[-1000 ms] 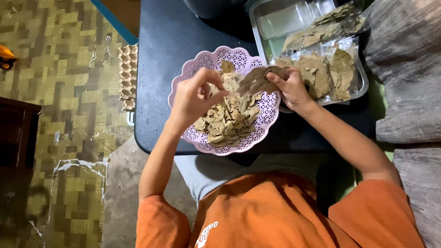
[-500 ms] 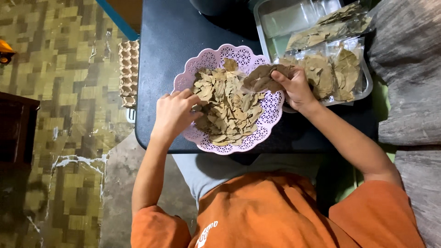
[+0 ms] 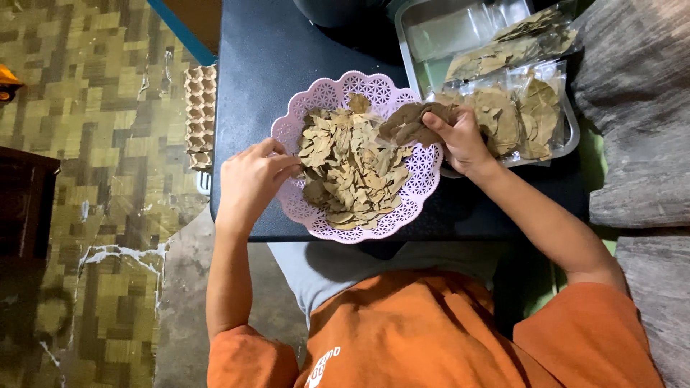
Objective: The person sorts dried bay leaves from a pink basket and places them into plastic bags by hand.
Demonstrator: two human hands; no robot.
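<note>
A pink lattice basket [image 3: 321,100] on a dark table [image 3: 266,65] holds a heap of dried brown leaves [image 3: 352,169]. My left hand [image 3: 251,179] rests at the basket's left rim, fingertips pinching at leaves on the heap's edge. My right hand [image 3: 460,140] hovers over the basket's right rim and grips a small bundle of dried leaves [image 3: 410,122]. Both forearms reach in from an orange-shirted torso at the bottom.
A metal tray [image 3: 424,36] at the back right carries clear bags of dried leaves [image 3: 514,115]. An egg carton [image 3: 200,115] lies on the patterned floor left of the table. A dark pot sits at the table's far edge. Grey stone lies to the right.
My left hand has moved from above the heap's middle down to the basket's left rim. My right hand stays by the right rim, still holding its bundle.
</note>
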